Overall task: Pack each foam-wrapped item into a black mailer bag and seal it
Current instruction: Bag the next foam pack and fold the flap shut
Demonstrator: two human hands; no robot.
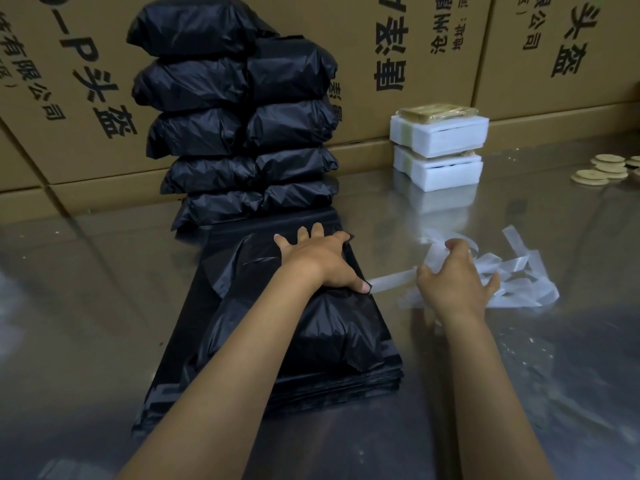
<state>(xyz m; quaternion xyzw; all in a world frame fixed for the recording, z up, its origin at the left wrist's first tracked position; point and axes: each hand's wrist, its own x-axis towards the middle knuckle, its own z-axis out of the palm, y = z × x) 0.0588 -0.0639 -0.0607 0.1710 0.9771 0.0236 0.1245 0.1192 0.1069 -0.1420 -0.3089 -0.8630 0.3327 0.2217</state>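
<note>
Nearest the viewer, a stack of flat black mailer bags (214,386) lies on a glossy, reflective table (519,393); the bags are thin, crinkled plastic film, their layered edges visible at the near right corner. On top of this stack sits a filled black mailer bag (322,337), bulging in a rounded block shape with its far flap folded over.

The left hand (320,259) lies on the flap of that filled bag, fingers spread and fairly straight, palm pressing down, thumb extended toward the right edge.

To the right, the right hand (453,280) rests on a loose tangle of translucent white release strips (519,275), which are thin, ribbon-like and curled. Its fingers are bent and appear to pinch one strip, though motion blur makes the exact contact uncertain.

Farther back, sealed black parcels (239,126) stand in two adjoining columns, wrinkled and glossy, leaning against large corrugated cardboard cartons (450,46) printed with black characters.

Right of the columns, two foam-wrapped items (438,148) are stacked one on the other, touching: white, soft-looking, rectangular blocks, the upper one topped by a tan slab under clear film.

At the far right edge, small flat tan discs (604,169) lie in overlapping piles on the table.
</note>
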